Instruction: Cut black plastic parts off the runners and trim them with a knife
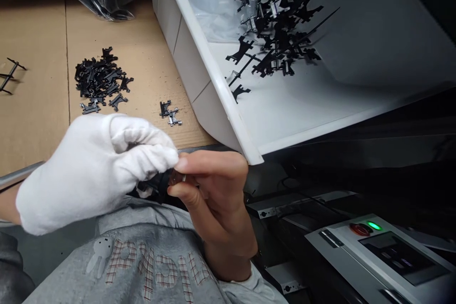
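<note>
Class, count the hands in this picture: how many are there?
2. The white-gloved left hand is at lower left; the bare right hand meets it at centre, both pinching a small black part.

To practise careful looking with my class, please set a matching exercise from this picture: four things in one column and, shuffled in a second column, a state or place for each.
Column A
1. left hand
2. right hand
3. small black part
4. pile of black parts

Column B
a. pinched between both hands
b. wears a white glove
c. lies on the cardboard
d. bare

Pairs: 1-b, 2-d, 3-a, 4-c
</note>
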Available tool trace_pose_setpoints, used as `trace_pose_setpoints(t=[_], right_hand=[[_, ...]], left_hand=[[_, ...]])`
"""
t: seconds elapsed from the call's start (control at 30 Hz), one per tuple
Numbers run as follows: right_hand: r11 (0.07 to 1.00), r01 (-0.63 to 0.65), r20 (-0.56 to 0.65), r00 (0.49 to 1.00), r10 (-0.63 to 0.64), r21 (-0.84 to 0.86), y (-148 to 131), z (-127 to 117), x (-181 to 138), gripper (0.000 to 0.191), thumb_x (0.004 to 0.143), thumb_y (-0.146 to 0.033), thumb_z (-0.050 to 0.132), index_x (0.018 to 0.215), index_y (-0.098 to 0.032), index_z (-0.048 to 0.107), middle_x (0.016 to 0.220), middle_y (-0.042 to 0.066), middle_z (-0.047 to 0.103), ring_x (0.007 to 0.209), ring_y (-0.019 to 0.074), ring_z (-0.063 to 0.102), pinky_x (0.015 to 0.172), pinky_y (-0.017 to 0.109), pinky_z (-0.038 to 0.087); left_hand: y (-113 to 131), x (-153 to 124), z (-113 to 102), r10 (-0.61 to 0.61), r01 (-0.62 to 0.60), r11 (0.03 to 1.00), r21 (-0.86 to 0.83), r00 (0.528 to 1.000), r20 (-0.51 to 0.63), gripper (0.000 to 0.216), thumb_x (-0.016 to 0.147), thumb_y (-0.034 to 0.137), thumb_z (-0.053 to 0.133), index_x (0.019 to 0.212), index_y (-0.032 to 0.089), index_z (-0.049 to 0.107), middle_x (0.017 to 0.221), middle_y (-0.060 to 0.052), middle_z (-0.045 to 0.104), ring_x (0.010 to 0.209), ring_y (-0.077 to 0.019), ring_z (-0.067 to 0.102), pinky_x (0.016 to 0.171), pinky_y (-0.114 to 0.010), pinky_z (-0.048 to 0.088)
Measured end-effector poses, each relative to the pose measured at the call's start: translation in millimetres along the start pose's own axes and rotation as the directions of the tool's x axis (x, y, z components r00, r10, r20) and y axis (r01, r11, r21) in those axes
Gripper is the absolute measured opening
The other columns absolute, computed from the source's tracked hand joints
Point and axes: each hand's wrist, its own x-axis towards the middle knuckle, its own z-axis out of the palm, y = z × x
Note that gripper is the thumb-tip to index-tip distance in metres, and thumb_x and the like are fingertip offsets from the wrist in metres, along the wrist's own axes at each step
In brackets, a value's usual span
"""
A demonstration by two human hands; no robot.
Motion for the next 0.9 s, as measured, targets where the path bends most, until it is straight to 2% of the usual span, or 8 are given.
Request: trace_pose_setpoints(t=[0.13,0.2,0.4,0.5,0.6,0.67,0.77,0.9], right_hand=[[0.999,0.008,-0.005,1.000,-0.007,0.037,4,1,0,0.060,0.102,-0.005,0.071,0.149,-0.042,0.062,0.122,0.000,0.078,0.105,0.0197,0.080,0.079,0.026,0.071],[0.999,0.017,0.007,1.000,-0.018,0.039,5,0,1,0.056,0.104,-0.009,0.070,0.149,-0.042,0.061,0.124,0.001,0.077,0.099,0.0188,0.079,0.074,0.026,0.069],[0.999,-0.035,0.000,0.999,0.035,0.018,1,0,0,0.060,0.104,-0.007,0.070,0.150,-0.045,0.061,0.125,0.000,0.078,0.100,0.0190,0.079,0.078,0.028,0.070],[0.999,-0.022,-0.001,1.000,0.022,0.039,1,1,0,0.061,0.104,-0.008,0.071,0.150,-0.046,0.061,0.123,-0.001,0.078,0.100,0.0188,0.080,0.080,0.028,0.071],[0.997,-0.011,0.003,1.000,0.011,0.077,3,2,-1,0.062,0.105,-0.007,0.069,0.151,-0.046,0.061,0.119,-0.001,0.077,0.101,0.0183,0.080,0.087,0.029,0.072],[0.996,-0.027,-0.011,1.000,0.028,0.082,4,1,-1,0.059,0.106,-0.008,0.069,0.151,-0.046,0.062,0.119,-0.001,0.078,0.101,0.0181,0.079,0.087,0.029,0.072],[0.998,-0.024,0.000,1.000,0.025,0.063,5,0,-1,0.055,0.107,-0.014,0.070,0.151,-0.046,0.061,0.122,0.000,0.078,0.094,0.0182,0.079,0.076,0.028,0.070],[0.999,-0.030,0.021,0.999,0.029,0.026,3,-2,-1,0.059,0.105,-0.015,0.072,0.152,-0.048,0.060,0.125,0.000,0.078,0.084,0.0173,0.076,0.066,0.027,0.067]], left_hand=[[3,3,2,0.042,-0.027,0.994,0.106,0.988,-0.147,0.023,0.089,0.042,0.076,0.080,0.020,0.080,0.061,0.001,0.068,0.067,-0.0187,0.074,0.056,-0.021,0.061],[5,6,3,0.055,-0.032,0.991,0.133,0.984,-0.170,0.026,0.091,0.045,0.076,0.087,0.020,0.081,0.064,-0.001,0.070,0.079,-0.0226,0.078,0.064,-0.025,0.066],[6,7,1,0.047,-0.023,0.989,0.145,0.985,-0.168,0.030,0.093,0.048,0.075,0.093,0.019,0.084,0.073,-0.003,0.076,0.093,-0.0264,0.081,0.075,-0.028,0.069],[4,0,0,0.031,-0.014,0.992,0.129,0.990,-0.136,0.027,0.092,0.044,0.076,0.084,0.019,0.083,0.071,-0.002,0.076,0.081,-0.0217,0.079,0.066,-0.023,0.065],[2,-4,-2,0.028,-0.024,0.997,0.072,0.998,-0.053,0.024,0.091,0.033,0.076,0.072,0.021,0.083,0.067,0.003,0.076,0.064,-0.0100,0.071,0.053,-0.010,0.050],[3,-5,-3,0.028,-0.027,0.998,0.052,0.999,-0.031,0.023,0.091,0.028,0.075,0.070,0.024,0.084,0.069,0.007,0.078,0.062,-0.0042,0.068,0.051,-0.003,0.044],[4,-5,-4,0.035,-0.031,0.998,0.056,0.998,-0.056,0.022,0.091,0.027,0.075,0.071,0.029,0.086,0.072,0.009,0.079,0.063,-0.0022,0.068,0.052,0.000,0.042],[3,-5,-4,0.040,-0.036,0.998,0.057,0.996,-0.076,0.021,0.090,0.028,0.078,0.071,0.032,0.086,0.072,0.010,0.079,0.062,-0.0027,0.067,0.054,0.001,0.046]])
